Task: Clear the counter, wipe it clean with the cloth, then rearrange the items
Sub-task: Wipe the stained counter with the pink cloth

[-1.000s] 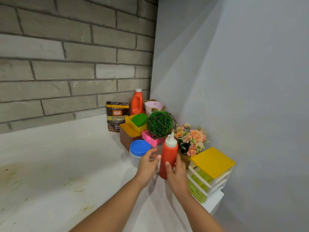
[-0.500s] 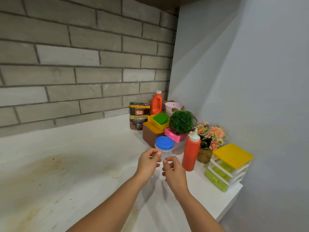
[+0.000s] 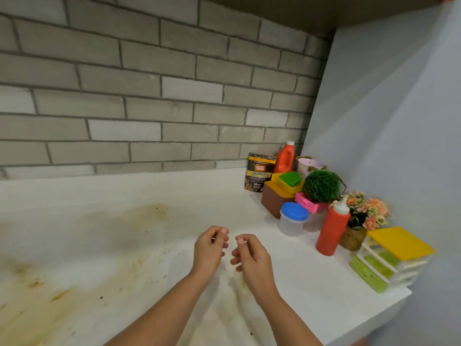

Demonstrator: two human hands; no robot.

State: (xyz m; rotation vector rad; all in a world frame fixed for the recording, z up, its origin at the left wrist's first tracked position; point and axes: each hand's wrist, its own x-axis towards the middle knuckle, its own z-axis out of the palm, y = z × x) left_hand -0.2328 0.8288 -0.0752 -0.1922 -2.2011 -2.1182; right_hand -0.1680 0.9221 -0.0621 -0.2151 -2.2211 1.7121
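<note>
Low at centre frame, above a stained white counter (image 3: 104,221), left hand (image 3: 209,250) and right hand (image 3: 252,258), fingers loosely curled, gripping nothing. Red squeeze bottle with white nozzle (image 3: 330,228), clear tub with blue lid (image 3: 293,218) and yellow-topped drawer unit (image 3: 396,253) crowded into the right-hand corner. Clearing apparently done, wiping due next; no cloth in view, so fetching one for the brown smears (image 3: 147,216) at lower left.

the white surface (image 3: 124,196), smeared with yellow-brown stains (image 3: 147,216), carries in its right corner a dark granules pouch (image 3: 259,172), a brown box (image 3: 274,202), a blue-lidded clear tub (image 3: 293,219), a red squeeze bottle (image 3: 330,229) and a yellow-topped drawer unit (image 3: 391,255).
</note>
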